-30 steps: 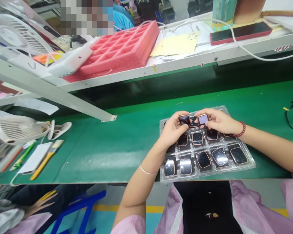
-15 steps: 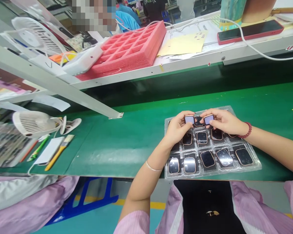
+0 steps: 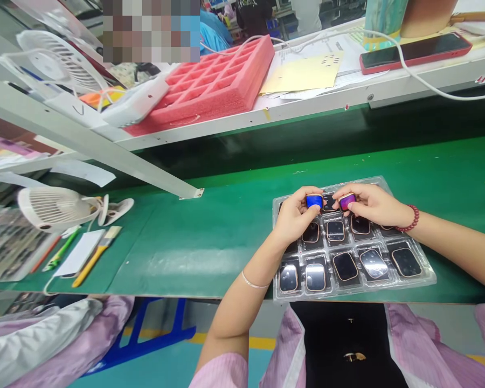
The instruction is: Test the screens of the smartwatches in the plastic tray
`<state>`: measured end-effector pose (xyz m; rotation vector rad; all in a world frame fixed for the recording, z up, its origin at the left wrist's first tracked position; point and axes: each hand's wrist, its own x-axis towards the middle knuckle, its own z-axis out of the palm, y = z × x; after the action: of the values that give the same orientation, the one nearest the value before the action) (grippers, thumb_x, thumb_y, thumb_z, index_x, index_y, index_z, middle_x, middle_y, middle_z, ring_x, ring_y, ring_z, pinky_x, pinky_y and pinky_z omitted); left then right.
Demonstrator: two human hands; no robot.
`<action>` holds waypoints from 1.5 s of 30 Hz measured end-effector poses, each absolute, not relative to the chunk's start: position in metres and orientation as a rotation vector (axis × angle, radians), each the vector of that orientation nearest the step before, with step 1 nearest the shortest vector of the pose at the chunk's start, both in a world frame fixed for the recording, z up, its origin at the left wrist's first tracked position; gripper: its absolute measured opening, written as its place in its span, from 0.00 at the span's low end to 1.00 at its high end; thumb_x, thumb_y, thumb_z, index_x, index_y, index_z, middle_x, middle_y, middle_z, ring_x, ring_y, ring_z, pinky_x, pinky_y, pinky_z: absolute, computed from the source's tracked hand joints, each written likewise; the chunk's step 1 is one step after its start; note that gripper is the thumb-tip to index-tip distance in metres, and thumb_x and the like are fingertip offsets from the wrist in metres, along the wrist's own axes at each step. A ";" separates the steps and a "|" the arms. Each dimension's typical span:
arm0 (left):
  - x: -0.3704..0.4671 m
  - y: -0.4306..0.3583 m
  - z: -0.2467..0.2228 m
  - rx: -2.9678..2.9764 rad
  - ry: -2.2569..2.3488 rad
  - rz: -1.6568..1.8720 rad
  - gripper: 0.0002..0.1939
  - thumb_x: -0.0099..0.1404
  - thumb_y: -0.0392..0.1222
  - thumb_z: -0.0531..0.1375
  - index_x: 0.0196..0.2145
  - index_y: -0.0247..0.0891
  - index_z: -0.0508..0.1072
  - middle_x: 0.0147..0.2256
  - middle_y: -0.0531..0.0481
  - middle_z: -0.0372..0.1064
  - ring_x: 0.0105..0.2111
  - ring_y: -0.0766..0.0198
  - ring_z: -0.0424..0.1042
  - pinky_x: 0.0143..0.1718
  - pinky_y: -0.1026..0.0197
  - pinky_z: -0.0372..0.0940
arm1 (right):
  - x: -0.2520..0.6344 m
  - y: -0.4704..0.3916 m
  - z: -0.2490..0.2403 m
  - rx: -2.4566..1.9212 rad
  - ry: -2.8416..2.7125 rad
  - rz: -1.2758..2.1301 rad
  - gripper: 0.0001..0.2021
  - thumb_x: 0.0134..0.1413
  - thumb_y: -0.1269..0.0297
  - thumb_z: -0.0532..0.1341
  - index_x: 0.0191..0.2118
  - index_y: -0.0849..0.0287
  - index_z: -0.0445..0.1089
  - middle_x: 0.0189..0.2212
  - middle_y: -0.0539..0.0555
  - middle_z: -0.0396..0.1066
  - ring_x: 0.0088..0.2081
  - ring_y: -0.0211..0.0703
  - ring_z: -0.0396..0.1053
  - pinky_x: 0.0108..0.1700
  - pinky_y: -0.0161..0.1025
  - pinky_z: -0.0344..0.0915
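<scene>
My left hand [image 3: 299,212] is closed around a smartwatch body [image 3: 314,201] whose lit screen is deep blue, with the thumb at its lower edge. In my right hand [image 3: 367,203] is a second smartwatch body [image 3: 347,201], gripped between thumb and fingers, its screen purple and magenta. Both are held side by side above a clear plastic tray [image 3: 426,277]. Several strapless watches with dark screens and gold-coloured rims, such as the near-right watch [image 3: 406,262], lie in the tray's pockets. My hands hide part of the back row.
A green mat [image 3: 194,242] covers the bench. To the left are a white fan [image 3: 50,209] and a yellow-handled brush [image 3: 95,258]. On the shelf above stand a red foam tray [image 3: 214,89] and a phone [image 3: 416,53]. A slanting white post [image 3: 145,167] meets the bench.
The two held screens have turned from pale lavender to blue on the left watch and purple-magenta on the right. My hands have barely moved. A neighbour's sleeve at lower left has shifted.
</scene>
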<state>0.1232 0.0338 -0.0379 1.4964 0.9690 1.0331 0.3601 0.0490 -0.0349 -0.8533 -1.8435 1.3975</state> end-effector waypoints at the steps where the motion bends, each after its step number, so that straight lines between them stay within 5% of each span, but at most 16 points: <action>1: 0.123 0.033 -0.037 1.498 0.974 1.030 0.16 0.61 0.38 0.66 0.47 0.37 0.73 0.44 0.43 0.77 0.43 0.58 0.77 0.41 0.60 0.71 | 0.360 0.049 -0.035 -0.843 -1.847 1.402 0.15 0.55 0.70 0.62 0.49 0.59 0.75 0.48 0.60 0.78 0.45 0.48 0.79 0.43 0.44 0.80; 16: 0.124 0.032 -0.034 1.477 1.002 1.041 0.18 0.60 0.49 0.70 0.42 0.36 0.75 0.35 0.46 0.78 0.34 0.62 0.76 0.37 0.61 0.72 | 0.359 0.052 -0.037 -0.848 -1.834 1.393 0.16 0.54 0.74 0.60 0.48 0.59 0.75 0.43 0.56 0.78 0.36 0.42 0.79 0.34 0.38 0.77; 26: 0.122 0.032 -0.030 1.422 1.111 1.007 0.23 0.63 0.60 0.66 0.40 0.36 0.76 0.32 0.47 0.78 0.26 0.66 0.73 0.24 0.66 0.67 | 0.359 0.051 -0.034 -0.851 -1.716 1.558 0.09 0.60 0.62 0.64 0.43 0.61 0.76 0.35 0.54 0.79 0.29 0.36 0.76 0.30 0.32 0.74; 45: 0.124 0.034 -0.031 1.443 1.041 1.038 0.16 0.61 0.52 0.68 0.38 0.36 0.75 0.31 0.48 0.77 0.31 0.64 0.75 0.32 0.63 0.71 | 0.359 0.048 -0.033 -0.840 -1.839 1.367 0.09 0.55 0.69 0.64 0.42 0.59 0.73 0.37 0.54 0.78 0.29 0.37 0.74 0.32 0.36 0.74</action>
<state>0.1245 0.0345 -0.0306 1.4426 1.0405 1.0379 0.3590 0.0476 -0.0334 -0.8397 -1.8385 1.3666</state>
